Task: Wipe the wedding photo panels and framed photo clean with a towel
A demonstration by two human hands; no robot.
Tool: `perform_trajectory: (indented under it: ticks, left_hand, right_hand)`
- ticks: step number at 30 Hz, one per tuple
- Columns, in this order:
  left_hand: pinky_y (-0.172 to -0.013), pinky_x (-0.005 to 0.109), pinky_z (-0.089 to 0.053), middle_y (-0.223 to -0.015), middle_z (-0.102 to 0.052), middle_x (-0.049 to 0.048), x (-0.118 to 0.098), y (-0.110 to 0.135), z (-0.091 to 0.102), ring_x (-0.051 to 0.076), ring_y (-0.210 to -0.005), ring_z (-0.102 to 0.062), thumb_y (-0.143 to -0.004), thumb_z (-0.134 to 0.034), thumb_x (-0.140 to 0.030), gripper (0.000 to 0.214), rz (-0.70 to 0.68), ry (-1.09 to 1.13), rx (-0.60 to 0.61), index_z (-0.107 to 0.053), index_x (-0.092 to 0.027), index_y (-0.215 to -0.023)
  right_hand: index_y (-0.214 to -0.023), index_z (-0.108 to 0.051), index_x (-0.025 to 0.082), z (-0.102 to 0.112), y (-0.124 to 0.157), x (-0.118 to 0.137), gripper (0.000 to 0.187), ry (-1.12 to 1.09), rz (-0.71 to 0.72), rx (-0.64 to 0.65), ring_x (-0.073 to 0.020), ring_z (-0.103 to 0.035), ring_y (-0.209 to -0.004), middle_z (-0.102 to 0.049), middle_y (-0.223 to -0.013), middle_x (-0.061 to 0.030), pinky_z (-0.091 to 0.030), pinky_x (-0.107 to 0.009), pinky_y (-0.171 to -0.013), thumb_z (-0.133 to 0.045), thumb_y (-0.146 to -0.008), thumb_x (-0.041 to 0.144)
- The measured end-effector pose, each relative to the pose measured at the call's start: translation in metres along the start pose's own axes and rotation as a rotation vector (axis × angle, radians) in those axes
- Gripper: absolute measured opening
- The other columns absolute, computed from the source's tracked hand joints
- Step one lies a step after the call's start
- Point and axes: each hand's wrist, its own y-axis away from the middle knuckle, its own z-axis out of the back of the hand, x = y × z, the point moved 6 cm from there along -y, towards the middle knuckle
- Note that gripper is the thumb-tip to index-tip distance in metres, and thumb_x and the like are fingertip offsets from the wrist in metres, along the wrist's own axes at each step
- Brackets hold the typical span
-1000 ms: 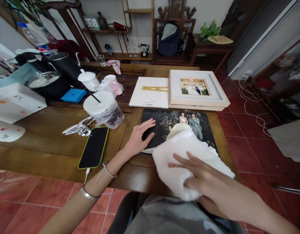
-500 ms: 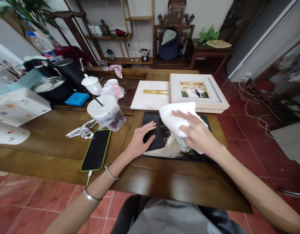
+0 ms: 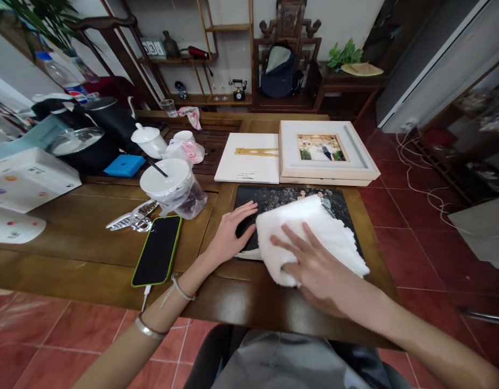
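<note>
Cloth [image 3: 310, 224] lies on photo [image 3: 274, 198]; R hand [image 3: 314, 267] flat on it, fingers spread, not gripping. L hand [image 3: 231, 237] flat on photo's edge.

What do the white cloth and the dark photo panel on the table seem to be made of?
The cloth looks like fluffy terry or fleece: fuzzy nap, ragged edge. The photo panel seems a rigid glossy print, perhaps acrylic or glass-faced: flat, stiff, faintly shiny.
</note>
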Motion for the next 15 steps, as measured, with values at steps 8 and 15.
perform_trajectory:
  ticks: [8,15]
  left_hand:
    - [-0.107,0.049,-0.039,-0.132,-0.060,0.0100,-0.001,0.000,0.000,0.025,-0.129,-0.050,-0.089,-0.054,-0.024,0.032,0.002,-0.006,0.002,-0.060,-0.021,-0.120]
    - [-0.107,0.050,-0.039,-0.133,-0.059,0.0103,-0.001,0.000,0.001,0.025,-0.129,-0.050,-0.089,-0.055,-0.023,0.032,-0.004,-0.004,-0.007,-0.060,-0.021,-0.120]
  right_hand:
    - [-0.085,-0.063,0.021,0.025,0.055,0.022,0.033,-0.257,0.172,0.019,-0.0237,-0.034,-0.138,-0.061,-0.128,-0.0076,-0.035,-0.042,-0.111,-0.047,-0.063,0.002]
    - [-0.064,-0.042,0.026,0.076,0.062,-0.040,0.018,-0.060,-0.111,-0.431,-0.0226,-0.056,-0.054,-0.056,-0.060,-0.0050,-0.047,-0.037,-0.048,-0.038,-0.072,0.011]
